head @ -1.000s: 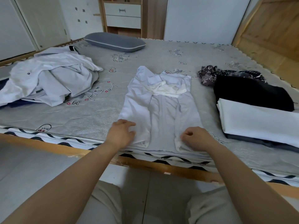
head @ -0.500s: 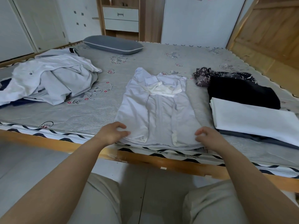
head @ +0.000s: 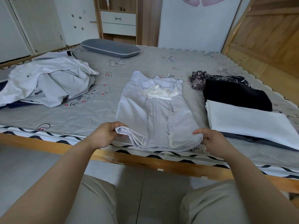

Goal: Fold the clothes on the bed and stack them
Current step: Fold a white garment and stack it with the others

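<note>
Where a second ago both hands rested on the front of the garment, near its hem, they now sit at its two bottom corners with fabric gathered in the fingers: the left hand [head: 103,135] pinches the near-left corner, which has bunched into a small roll and lifted a little, and the right hand [head: 210,139] curls its fingers round the near-right corner. The pale zip-up top [head: 155,113] lies in the middle of the bed [head: 145,65], at its near edge, its sleeves already folded inward over the body and its collar end pointing away. That shift from resting on the cloth to gripping the hem suggests the lengthwise fold is finished and the next step is likely to carry the bottom edge up toward the collar. To the right sit a folded white piece [head: 252,122] on something dark, a black garment [head: 234,94] and a patterned one [head: 200,78] behind it, so a stack appears begun there. A heap of unfolded light clothes [head: 45,81] waits at the left, so by my estimate the task is well short of done. A grey pillow [head: 111,48] lies at the far side.
</note>
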